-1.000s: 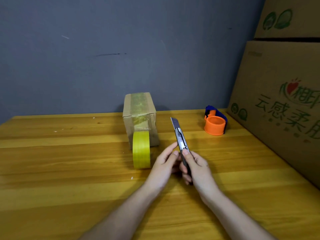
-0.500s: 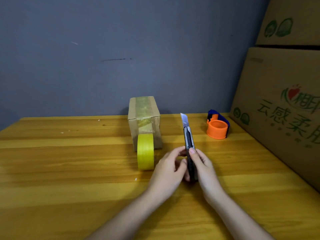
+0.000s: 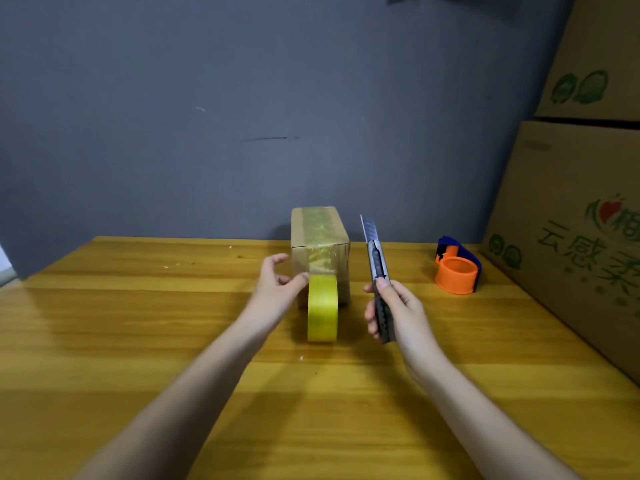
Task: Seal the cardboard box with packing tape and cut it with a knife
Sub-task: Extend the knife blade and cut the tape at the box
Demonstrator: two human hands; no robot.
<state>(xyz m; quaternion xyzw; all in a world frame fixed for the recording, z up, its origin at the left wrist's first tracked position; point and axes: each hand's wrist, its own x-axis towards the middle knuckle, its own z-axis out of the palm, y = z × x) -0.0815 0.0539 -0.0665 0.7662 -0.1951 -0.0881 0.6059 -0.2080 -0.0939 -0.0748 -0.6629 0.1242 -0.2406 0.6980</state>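
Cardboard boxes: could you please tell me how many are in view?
3: a small taped box at the table's middle, and two large boxes stacked at the right, lower and upper. Others may lie outside the view.

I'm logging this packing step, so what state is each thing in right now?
Cardboard box: closed, tape over top and front.
Tape roll: on edge, strip not cut from the box.
Utility knife: blade extended, pointing up.
Right hand: grip shut on the knife.
Left hand: open beside the roll.
Orange dispenser: on the table, untouched.
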